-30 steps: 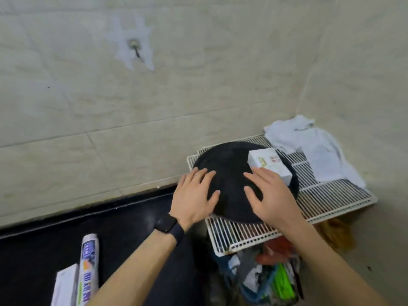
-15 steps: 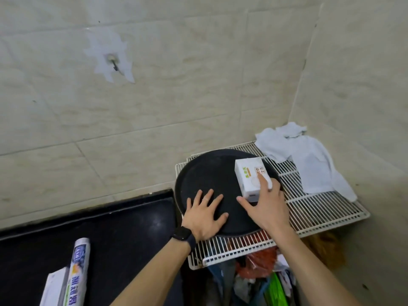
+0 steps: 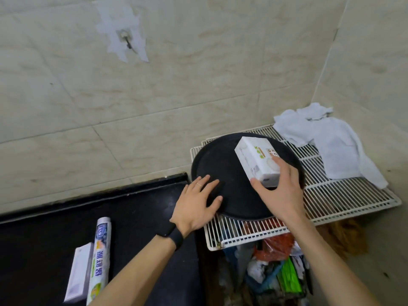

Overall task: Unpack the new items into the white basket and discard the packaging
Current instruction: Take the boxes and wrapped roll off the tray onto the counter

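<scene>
A small white printed box (image 3: 257, 160) is tilted above a round black tray (image 3: 227, 173), and my right hand (image 3: 280, 191) grips its near end with thumb and fingers. The tray lies on a white wire rack (image 3: 331, 195) in the corner. My left hand (image 3: 196, 204) rests flat on the tray's left edge, fingers spread, holding nothing. On the black counter (image 3: 132, 217) at lower left lie a printed roll in its wrapper (image 3: 100, 259) and a slim white box (image 3: 78, 272). No white basket is in view.
A crumpled white cloth (image 3: 331, 140) lies on the rack's far right corner. Under the rack sits a bin of mixed rubbish (image 3: 273, 272) with red and green wrappers. Tiled walls close off the back and right; a hook (image 3: 127, 40) is on the back wall.
My right hand has closed on the white box and lifted its near end off the tray. My left hand slid left to the tray's edge. The view has shifted slightly.
</scene>
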A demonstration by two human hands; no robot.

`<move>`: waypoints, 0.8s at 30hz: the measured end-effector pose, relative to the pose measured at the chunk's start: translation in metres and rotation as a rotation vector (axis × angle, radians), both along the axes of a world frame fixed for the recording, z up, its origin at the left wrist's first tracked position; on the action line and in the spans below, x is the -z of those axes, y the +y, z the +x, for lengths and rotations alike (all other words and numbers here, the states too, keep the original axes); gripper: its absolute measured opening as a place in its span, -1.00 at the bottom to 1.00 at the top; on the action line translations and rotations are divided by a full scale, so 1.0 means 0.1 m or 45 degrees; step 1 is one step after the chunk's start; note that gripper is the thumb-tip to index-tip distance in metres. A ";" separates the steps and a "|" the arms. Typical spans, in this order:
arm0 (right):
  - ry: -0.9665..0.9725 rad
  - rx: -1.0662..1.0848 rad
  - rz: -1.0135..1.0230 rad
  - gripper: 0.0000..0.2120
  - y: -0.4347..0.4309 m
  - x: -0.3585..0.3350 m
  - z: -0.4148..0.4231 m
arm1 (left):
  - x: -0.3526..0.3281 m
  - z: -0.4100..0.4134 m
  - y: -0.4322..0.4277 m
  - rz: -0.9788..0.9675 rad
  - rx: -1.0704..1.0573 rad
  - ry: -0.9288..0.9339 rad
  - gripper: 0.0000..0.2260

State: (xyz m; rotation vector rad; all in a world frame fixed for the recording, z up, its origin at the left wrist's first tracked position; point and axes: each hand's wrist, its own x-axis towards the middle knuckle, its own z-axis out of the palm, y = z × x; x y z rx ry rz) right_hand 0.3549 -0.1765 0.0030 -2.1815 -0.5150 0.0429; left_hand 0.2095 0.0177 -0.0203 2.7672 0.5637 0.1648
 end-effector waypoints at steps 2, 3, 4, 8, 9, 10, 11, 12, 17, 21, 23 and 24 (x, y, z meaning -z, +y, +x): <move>-0.008 -0.072 0.076 -0.24 0.10 -0.05 -0.27 | 0.02 -0.33 0.18 0.001 -0.090 -0.051 -0.48; -0.014 -0.115 0.110 -0.24 0.18 -0.07 -0.41 | 0.05 -0.51 0.28 -0.008 -0.146 -0.064 -0.48; -0.012 -0.165 0.142 -0.25 0.26 -0.08 -0.56 | 0.10 -0.70 0.40 -0.022 -0.209 -0.069 -0.48; 0.118 -0.366 0.229 -0.26 0.63 0.05 -1.16 | 0.40 -1.55 0.75 -0.081 -0.500 -0.026 -0.42; 0.147 -0.406 0.235 -0.26 0.73 0.11 -1.34 | 0.51 -1.78 0.82 -0.096 -0.565 0.011 -0.42; 0.176 -0.445 0.241 -0.26 0.82 0.19 -1.50 | 0.61 -2.01 0.89 -0.104 -0.619 0.057 -0.42; 0.198 -0.489 0.242 -0.26 0.91 0.28 -1.67 | 0.70 -2.23 0.96 -0.114 -0.672 0.101 -0.40; 0.221 -0.539 0.224 -0.26 1.03 0.40 -1.87 | 0.80 -2.49 1.06 -0.133 -0.731 0.143 -0.37; 0.356 -0.674 -0.131 -0.26 1.33 1.01 -2.62 | 1.16 -3.38 1.36 -0.261 -0.900 0.345 -0.33; 0.375 -0.662 -0.409 -0.20 1.64 1.58 -3.00 | 1.43 -3.79 1.64 -0.307 -0.907 0.391 -0.44; 0.331 -0.620 -0.488 -0.16 1.79 1.79 -3.12 | 1.54 -3.86 1.77 -0.359 -0.900 0.409 -0.40; 0.290 -0.607 -0.498 -0.14 1.87 1.87 -3.18 | 1.59 -3.88 1.83 -0.381 -0.891 0.405 -0.38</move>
